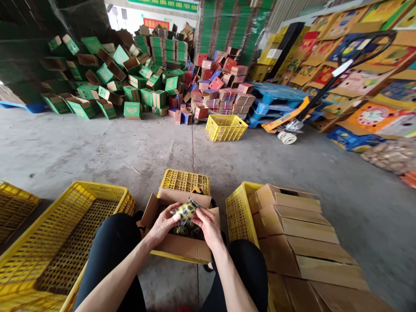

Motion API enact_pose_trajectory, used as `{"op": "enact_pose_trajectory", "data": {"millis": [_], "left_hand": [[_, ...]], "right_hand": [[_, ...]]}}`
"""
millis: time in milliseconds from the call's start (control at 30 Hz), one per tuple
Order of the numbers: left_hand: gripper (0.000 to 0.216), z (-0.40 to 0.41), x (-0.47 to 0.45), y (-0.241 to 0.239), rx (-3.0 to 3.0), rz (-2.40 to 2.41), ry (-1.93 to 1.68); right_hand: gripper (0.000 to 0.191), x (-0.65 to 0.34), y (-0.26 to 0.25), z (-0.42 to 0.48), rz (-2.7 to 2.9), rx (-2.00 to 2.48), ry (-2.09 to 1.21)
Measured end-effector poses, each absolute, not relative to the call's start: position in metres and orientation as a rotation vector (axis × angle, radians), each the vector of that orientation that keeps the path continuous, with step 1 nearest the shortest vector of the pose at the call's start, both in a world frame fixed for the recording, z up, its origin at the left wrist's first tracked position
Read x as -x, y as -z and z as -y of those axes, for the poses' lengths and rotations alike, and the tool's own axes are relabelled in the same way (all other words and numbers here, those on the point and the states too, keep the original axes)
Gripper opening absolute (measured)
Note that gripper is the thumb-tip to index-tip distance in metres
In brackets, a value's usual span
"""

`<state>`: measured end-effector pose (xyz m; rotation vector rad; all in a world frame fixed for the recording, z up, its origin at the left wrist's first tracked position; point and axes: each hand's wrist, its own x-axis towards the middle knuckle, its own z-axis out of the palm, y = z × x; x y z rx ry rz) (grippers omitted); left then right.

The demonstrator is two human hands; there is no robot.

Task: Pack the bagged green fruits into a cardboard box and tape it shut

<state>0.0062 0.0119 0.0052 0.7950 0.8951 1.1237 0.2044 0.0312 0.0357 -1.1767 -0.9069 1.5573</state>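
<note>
Between my two hands is a small clear plastic packet (pixel 187 211) with yellowish-green and dark contents; I cannot make out what is inside. My left hand (pixel 165 223) grips its left end, thumb on top. The fingers of my right hand (pixel 207 222) close on its right end. Right below lies an open cardboard box (pixel 180 245) with its flaps spread, holding more packets in dark, shiny wrapping, partly hidden by my hands. The box rests on an upturned yellow crate (pixel 185 181) between my knees.
A large yellow crate (pixel 107 190) stands at my left. On my right, folded cardboard boxes (pixel 312 242) fill another yellow crate (pixel 240 212). Farther off are a yellow crate (pixel 226 128), a pallet jack (pixel 289 125), blue pallets (pixel 276 95) and heaped green boxes (pixel 132 110).
</note>
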Motion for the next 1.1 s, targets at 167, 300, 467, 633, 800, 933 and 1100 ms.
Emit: {"op": "enact_pose_trajectory", "data": {"millis": [167,300,467,633,800,933,1100], "left_hand": [[0.063,-0.008,-0.005,-0.008,-0.666,-0.895,-1.142],[0.06,-0.006,0.0,-0.008,-0.769,-0.902,-1.12],[0.064,-0.004,0.002,-0.006,-0.862,-0.945,-1.085],[0.067,-0.003,0.003,-0.004,-0.872,-0.948,-1.079],[0.078,-0.004,0.0,-0.001,-0.76,-0.917,-1.099],[0.086,-0.003,-0.005,0.003,-0.594,-0.942,-1.16],[0.061,-0.002,-0.008,0.006,-0.402,-0.87,-1.061]], "right_hand": [[0.051,-0.202,-0.038,-0.025,0.97,1.15,-1.616],[0.06,-0.202,-0.043,-0.024,1.061,1.211,-1.593],[0.063,-0.199,-0.041,-0.025,1.08,1.227,-1.669],[0.055,-0.197,-0.035,-0.025,1.02,1.235,-1.69],[0.051,-0.198,-0.032,-0.027,0.993,1.188,-1.67],[0.049,-0.197,-0.027,-0.028,1.032,1.153,-1.551],[0.037,-0.189,-0.028,-0.019,1.287,1.103,-1.4]]}}
